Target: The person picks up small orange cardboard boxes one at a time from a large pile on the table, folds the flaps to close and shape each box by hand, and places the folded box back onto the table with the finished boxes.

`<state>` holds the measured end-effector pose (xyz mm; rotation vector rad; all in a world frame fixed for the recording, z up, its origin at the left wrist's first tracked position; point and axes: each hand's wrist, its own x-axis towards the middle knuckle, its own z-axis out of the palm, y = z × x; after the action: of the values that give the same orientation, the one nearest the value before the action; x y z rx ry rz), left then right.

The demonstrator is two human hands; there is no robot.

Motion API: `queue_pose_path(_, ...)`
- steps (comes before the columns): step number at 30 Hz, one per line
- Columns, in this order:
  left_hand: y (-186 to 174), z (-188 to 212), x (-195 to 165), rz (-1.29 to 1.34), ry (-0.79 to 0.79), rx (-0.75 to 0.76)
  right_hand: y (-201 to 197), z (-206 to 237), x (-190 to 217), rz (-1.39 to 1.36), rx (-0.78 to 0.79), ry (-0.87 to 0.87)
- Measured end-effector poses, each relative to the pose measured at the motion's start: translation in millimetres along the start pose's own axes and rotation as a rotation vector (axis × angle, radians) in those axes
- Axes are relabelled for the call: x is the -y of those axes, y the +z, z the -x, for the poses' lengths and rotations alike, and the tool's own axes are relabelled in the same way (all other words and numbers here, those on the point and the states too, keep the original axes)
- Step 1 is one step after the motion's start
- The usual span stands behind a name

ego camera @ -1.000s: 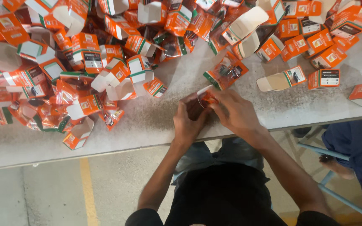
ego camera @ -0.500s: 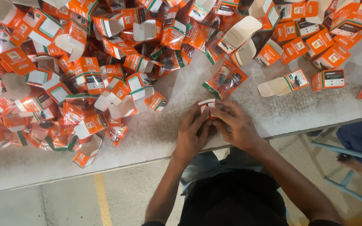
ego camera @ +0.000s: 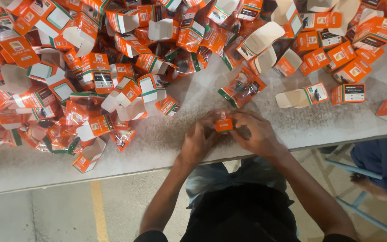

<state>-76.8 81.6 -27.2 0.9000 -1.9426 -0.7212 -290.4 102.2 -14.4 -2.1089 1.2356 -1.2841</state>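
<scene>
Both my hands meet over a small orange carton (ego camera: 224,121) near the front edge of the grey table (ego camera: 157,154). My left hand (ego camera: 199,139) grips the carton from the left, and my right hand (ego camera: 255,131) closes on it from the right. Most of the carton is hidden by my fingers. Just beyond my hands lies an orange plastic packet (ego camera: 242,88) with a dark item inside.
A big heap of orange and white cartons (ego camera: 90,67), many with open flaps, covers the left and back of the table, mixed with crinkled packets (ego camera: 45,134). Closed cartons (ego camera: 348,93) stand at the right. Another person's leg and a blue stool frame (ego camera: 372,179) are at the lower right.
My hands have stayed together on the small carton, which has shifted slightly between them. The camera view has drifted a little.
</scene>
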Motion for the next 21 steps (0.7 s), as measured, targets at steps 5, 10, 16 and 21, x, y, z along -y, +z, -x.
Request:
queue_pose_path(5,-16,-10,-14,-0.186,0.160,0.099,-12,-5,9,-0.035,0.087,-0.017)
queue_pose_path(10,-21,-14,-24,-0.100,0.037,0.119,-7,-8,11,-0.023,0.035,-0.013)
queue_pose_path(16,-10,-9,-17,-0.060,-0.002,0.011,-1,-2,7,-0.083,-0.007,-0.002)
queue_pose_path(21,-14,-4,-17,-0.152,0.111,0.078,-6,-1,11,-0.039,0.037,0.009)
